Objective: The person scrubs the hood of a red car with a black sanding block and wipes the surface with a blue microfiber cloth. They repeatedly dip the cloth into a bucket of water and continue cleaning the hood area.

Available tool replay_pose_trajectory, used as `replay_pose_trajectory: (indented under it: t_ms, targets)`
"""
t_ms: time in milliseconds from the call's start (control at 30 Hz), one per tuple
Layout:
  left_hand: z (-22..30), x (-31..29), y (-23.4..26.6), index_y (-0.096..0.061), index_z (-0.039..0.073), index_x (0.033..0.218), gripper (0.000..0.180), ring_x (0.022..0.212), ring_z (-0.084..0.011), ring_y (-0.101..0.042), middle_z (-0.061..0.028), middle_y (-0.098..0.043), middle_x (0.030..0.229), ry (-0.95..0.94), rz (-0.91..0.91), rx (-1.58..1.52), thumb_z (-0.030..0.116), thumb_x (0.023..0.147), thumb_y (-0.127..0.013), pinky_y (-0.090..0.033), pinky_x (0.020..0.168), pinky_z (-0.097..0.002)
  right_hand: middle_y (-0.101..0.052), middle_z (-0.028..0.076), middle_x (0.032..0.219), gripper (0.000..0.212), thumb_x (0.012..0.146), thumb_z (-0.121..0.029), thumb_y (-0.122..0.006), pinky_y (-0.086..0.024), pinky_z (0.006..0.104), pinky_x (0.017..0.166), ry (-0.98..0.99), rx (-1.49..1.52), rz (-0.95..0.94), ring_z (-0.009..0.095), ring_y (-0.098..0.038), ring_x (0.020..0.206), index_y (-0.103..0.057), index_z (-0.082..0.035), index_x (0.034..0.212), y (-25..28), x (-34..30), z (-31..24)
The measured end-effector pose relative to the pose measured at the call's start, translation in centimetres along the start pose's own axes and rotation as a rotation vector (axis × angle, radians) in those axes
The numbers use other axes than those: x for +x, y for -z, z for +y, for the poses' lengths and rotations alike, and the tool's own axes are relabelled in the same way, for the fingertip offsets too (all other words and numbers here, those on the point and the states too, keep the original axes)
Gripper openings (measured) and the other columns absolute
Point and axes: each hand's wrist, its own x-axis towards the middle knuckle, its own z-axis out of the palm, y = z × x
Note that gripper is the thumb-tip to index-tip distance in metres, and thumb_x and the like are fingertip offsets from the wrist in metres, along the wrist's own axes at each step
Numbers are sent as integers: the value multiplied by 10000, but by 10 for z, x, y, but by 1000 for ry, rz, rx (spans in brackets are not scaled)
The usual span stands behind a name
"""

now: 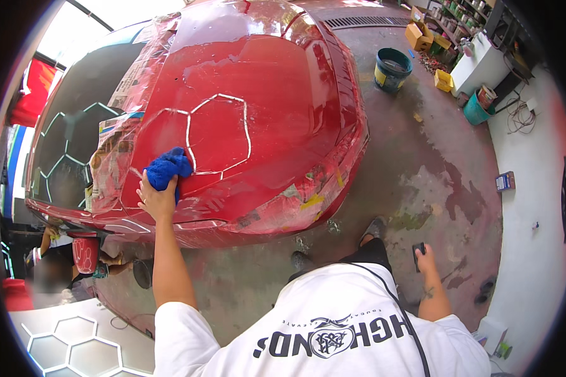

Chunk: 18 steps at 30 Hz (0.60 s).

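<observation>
My left hand [158,200] is closed on a bunched blue cloth [168,167], which rests on the hood of a red car [277,132]. The hood is glossy, with hexagonal light reflections and some dull, wet-looking patches. Newspaper and clear plastic masking [116,135] cover the car's base of the windshield, to the left of the cloth. More taped masking [295,204] covers the front corner. Away from the car, low at my right side, my right hand [427,261] grips a small black oblong block [418,257]; its exact kind is unclear.
A dark teal bucket [392,70] stands on the stained concrete floor beyond the car's front. Cardboard boxes [419,36], a yellow container [444,80] and a teal pail [477,110] line the right wall. Another person [60,261] crouches at far left beside a red bucket [85,254].
</observation>
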Motion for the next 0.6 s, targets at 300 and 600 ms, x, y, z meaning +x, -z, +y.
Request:
replay_pose_trajectory:
  t_ms: [300, 600]
  targets:
    - [145, -139, -85, -393, 150, 1735, 1073, 1675, -500, -328, -319, -374, 1778, 147, 387, -132, 662, 905, -840, -261, 1347, -699, -797, 164, 1095, 282, 1031, -139, -777, -598, 459, 800, -427, -39, -282, 290, -758, 926, -743, -18, 1284, 87, 9, 112]
    - [319, -221, -140, -381, 176, 1730, 1067, 1697, -590, -180, -305, -193, 1851, 414, 293, -78, 655, 895, -840, -215, 1347, -746, -717, 66, 979, 229, 1105, -144, -730, -587, 381, 690, -188, 159, -125, 191, -676, 756, -675, -38, 1301, 212, 241, 134]
